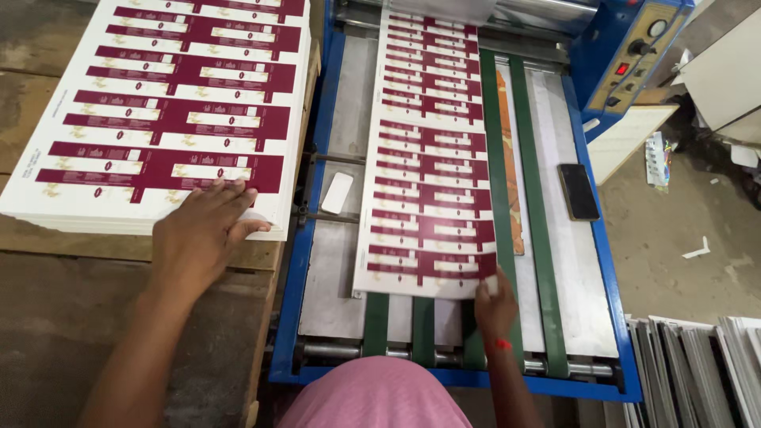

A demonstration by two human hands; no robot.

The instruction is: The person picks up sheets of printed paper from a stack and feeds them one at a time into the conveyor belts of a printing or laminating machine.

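My left hand (202, 230) lies flat, fingers spread, on the near right corner of a thick stack of white sheets (170, 103) printed with maroon box patterns. The stack rests on a wooden surface to my left. My right hand (495, 301) pinches the near right corner of a single printed sheet (428, 174) that lies lengthwise on the bed of a blue-framed machine (313, 198). Green belts (495, 143) run along the bed under and beside that sheet. A red band circles my right wrist.
A black phone (579, 192) lies on the machine bed at the right, and a small white block (338, 192) sits at the left of it. The blue control box (634, 55) stands at the far right. Stacked sheets on edge (697, 372) fill the lower right.
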